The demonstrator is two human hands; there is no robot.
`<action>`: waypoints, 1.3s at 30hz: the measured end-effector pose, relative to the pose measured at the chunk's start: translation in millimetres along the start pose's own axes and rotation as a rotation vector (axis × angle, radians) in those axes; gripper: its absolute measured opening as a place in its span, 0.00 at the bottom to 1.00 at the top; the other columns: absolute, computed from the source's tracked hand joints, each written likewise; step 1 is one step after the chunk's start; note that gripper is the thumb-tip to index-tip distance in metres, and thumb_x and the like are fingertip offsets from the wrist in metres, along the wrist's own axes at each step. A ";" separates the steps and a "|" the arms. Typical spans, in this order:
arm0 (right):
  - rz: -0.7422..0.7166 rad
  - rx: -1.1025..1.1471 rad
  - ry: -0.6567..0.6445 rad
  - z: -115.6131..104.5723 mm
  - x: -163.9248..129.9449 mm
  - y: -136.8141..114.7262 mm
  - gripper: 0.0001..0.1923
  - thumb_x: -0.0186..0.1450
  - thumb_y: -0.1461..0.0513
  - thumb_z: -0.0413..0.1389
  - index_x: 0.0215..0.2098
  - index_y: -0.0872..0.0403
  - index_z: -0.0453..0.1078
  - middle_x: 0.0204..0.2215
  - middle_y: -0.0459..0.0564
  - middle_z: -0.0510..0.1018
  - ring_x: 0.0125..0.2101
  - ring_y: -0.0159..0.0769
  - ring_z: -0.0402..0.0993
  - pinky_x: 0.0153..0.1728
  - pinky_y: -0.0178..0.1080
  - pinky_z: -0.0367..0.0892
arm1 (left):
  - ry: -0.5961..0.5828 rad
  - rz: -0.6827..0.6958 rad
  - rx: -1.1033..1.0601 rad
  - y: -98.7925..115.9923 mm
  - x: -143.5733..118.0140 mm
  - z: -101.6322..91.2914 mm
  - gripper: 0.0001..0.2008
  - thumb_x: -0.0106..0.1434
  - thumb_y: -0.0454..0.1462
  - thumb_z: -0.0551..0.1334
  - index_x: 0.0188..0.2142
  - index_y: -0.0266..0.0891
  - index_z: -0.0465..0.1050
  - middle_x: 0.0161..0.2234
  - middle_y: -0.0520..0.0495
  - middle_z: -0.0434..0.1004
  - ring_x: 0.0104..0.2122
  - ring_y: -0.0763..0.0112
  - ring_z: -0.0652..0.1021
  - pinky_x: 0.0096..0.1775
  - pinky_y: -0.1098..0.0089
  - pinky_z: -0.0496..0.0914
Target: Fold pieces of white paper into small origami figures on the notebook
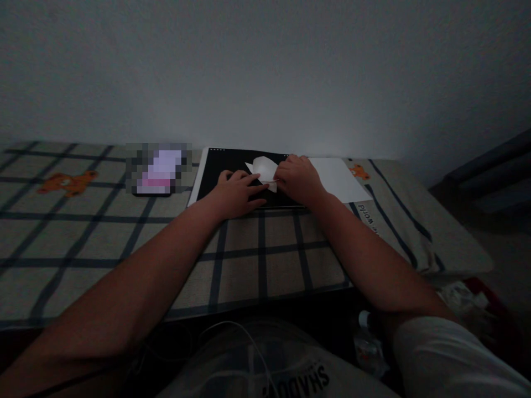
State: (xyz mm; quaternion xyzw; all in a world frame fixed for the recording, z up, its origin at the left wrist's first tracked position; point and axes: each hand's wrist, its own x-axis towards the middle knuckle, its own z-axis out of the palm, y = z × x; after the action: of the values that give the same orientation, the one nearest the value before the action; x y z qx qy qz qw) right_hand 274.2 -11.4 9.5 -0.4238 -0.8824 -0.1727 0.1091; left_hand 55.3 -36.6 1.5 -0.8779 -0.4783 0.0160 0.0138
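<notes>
A small piece of folded white paper (pixel 264 168) lies on a flat black sheet or board (pixel 232 160) in the middle of the table. My left hand (pixel 237 194) rests on the board with its fingers spread, the fingertips touching the paper's left and near edge. At the paper's right side, my right hand (pixel 297 178) has its fingers bent together and pinches the edge of the paper. A larger white sheet (pixel 338 179) lies partly under and to the right of my right hand.
Left of the board, a phone (pixel 160 171) with a lit, blurred screen lies on the checked tablecloth (pixel 103 232). A pale wall (pixel 265 77) rises behind the table. Below the front edge, a plastic bottle (pixel 369 345) and a white cable (pixel 249 331) show near my lap.
</notes>
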 end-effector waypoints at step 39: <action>-0.178 -0.016 -0.154 -4.7 -2.6 -3.6 0.17 0.75 0.63 0.50 0.45 0.52 0.83 0.43 0.54 0.83 0.45 0.46 0.64 0.40 0.46 0.50 | -0.005 -0.049 -0.138 -5.4 0.8 -3.7 0.32 0.71 0.52 0.54 0.71 0.47 0.60 0.67 0.39 0.69 0.66 0.46 0.64 0.61 0.46 0.54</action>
State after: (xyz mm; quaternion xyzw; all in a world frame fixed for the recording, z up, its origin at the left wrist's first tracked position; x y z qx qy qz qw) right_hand 273.3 -17.2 12.1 -0.3566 -0.9209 -0.1556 0.0221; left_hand 51.4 -33.0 5.4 -0.8647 -0.4998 -0.0152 -0.0475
